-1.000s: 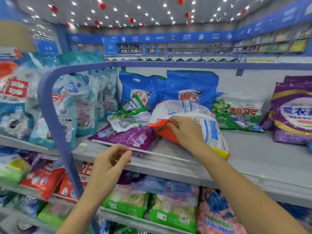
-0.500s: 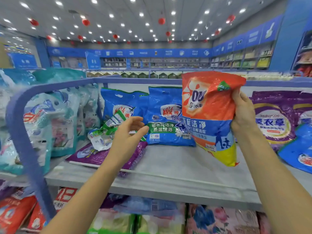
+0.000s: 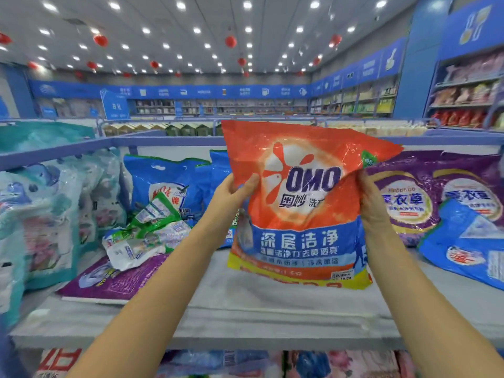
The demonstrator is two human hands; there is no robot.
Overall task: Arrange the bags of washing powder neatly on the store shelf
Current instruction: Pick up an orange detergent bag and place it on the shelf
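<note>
Left hand [image 3: 231, 192] has come up from the shelf's left side and now grips the left edge of the orange-and-blue plastic OMO washing powder bag [image 3: 300, 214], held a moment ago by the right hand [image 3: 373, 203] alone. Right hand pinches the right edge. Bag upright, front to camera, over the grey shelf board [image 3: 245, 309]; bottom-edge contact unclear. Flat purple bag [image 3: 114, 279] lies front left, crumpled green-and-white bag [image 3: 147, 230] on it. Blue bags [image 3: 166, 181] stand behind; upright purple bags [image 3: 409, 203] at right.
</note>
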